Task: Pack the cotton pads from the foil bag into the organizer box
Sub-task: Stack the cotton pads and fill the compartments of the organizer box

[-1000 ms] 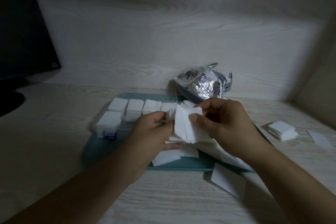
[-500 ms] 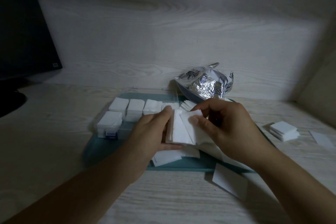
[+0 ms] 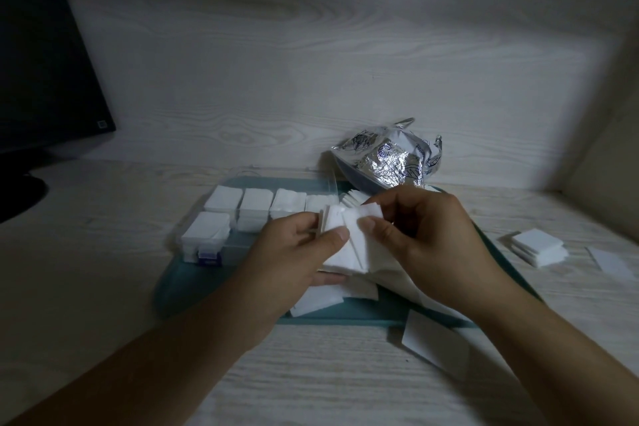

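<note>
Both hands (image 3: 363, 242) seemingly around cotton pads (image 3: 345, 245)

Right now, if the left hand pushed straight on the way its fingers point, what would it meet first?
The left hand points up and right, and it already grips the stack of cotton pads. Pushed further, the stack would likely press into the right hand that holds its other side. Depth is unclear.

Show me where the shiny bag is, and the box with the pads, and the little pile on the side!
foil bag (image 3: 389, 162), head view, crinkled silver middle.
organizer box (image 3: 206, 254), head view, front wall by the purple latch.
side stack of pads (image 3: 536, 245), head view, top pad.
</note>
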